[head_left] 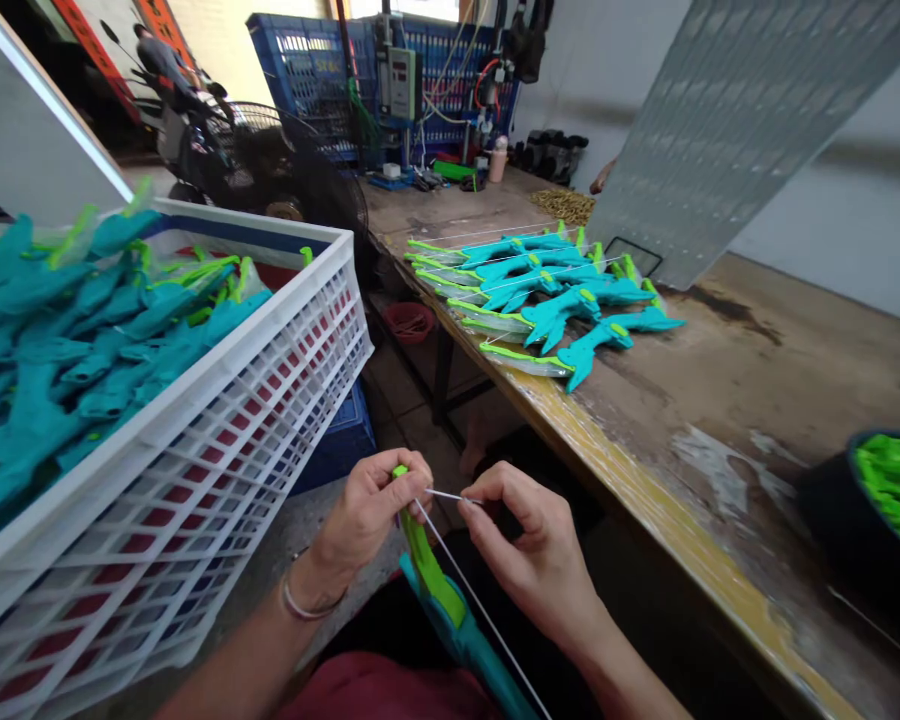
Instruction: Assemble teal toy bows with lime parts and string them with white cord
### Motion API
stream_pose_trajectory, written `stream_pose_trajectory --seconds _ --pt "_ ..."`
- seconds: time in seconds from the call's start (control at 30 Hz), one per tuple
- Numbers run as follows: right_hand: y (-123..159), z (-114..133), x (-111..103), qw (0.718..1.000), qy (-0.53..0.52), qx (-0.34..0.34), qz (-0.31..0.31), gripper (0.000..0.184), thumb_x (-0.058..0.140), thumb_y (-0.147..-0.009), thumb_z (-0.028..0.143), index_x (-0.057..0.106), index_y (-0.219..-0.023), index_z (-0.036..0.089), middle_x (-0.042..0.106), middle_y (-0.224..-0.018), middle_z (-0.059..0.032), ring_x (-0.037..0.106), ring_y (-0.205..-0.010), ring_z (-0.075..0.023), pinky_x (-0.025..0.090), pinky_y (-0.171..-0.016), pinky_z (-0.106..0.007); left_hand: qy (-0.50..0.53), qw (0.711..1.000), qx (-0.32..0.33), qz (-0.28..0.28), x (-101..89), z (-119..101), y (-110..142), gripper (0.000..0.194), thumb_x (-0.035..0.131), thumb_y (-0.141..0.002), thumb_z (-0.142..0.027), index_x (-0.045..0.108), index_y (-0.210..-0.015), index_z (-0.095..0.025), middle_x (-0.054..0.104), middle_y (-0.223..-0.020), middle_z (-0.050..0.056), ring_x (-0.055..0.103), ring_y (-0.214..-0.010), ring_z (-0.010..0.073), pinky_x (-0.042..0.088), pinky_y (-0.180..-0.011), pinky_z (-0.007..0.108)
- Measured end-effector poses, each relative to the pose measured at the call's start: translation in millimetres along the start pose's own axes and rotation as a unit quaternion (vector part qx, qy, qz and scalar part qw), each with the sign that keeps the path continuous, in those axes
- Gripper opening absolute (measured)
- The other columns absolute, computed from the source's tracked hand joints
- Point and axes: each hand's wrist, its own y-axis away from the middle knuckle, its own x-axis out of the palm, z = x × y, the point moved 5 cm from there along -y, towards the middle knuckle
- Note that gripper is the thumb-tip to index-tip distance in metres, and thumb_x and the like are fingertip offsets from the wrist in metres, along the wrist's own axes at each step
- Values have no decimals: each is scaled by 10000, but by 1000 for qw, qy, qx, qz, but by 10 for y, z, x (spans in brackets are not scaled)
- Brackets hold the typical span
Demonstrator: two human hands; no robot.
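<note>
Beside a table (735, 370), green-teal piece (436, 582), top between clamped left fingers (411, 487) (cord (444, 495) in pinched right fingers (504, 484)).

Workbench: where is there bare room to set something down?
The workbench is bare, though stained, between the teal pieces and the black tub, and back to the wall right of the metal sheet. Crowded: the row of pieces, and the far end around the pink bottle.

The green-and-teal piece (433, 590) runs off the bottom edge, the white crate (195, 385) off the left, the black tub (832, 510) off the right. The metal sheet (720, 150) mostly hides what seems a person (604, 178).
</note>
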Motion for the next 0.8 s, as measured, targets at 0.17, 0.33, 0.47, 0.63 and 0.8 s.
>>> stream_pose_trajectory --seconds 0.17,0.33,0.47,0.63,0.8 --pt "-5 -175 31 979 -149 134 -28 201 706 -872 324 636 -749 183 572 -682 15 493 -617 -121 383 -574 -236 19 1000 -5 1 9 31 -15 280 733 -886 -361 623 -721 -163 544 -669 -12 497 -594 117 399 -579 245" --pt "-63 -305 100 939 -277 197 -45 300 801 -727 373 582 -694 171 544 -622 39 430 -554 -86 335 -533 -203 53 998 -19 -2 2 40 -55 362 783 -839 -422 594 -679 -158 491 -621 -25 446 -566 106 384 -545 228" --pt "-306 -251 106 969 -183 166 2 170 713 -767 277 605 -696 166 552 -609 44 430 -539 -79 320 -501 -184 60 998 -24 -21 -104 16 -140 409 849 -759 -475 619 -666 -150 498 -610 -23 443 -556 103 404 -531 221" --pt "-872 68 270 960 211 -7 186 61 673 -848 109 695 -807 149 659 -692 33 560 -597 -79 367 -521 -154 81 991 -25 -103 -381 -109 -253 443 932 -619 -492 670 -678 -140 531 -592 -23 453 -540 97 420 -499 200" --pt "-1473 250 612 883 370 -101 271 65 658 -878 154 717 -852 148 744 -844 -46 673 -740 -184 395 -550 -241 134 969 -23 -204 -701 -232 -444 429 974 -469 -391 701 -657 -118 585 -590 8 503 -516 125 458 -438 222"
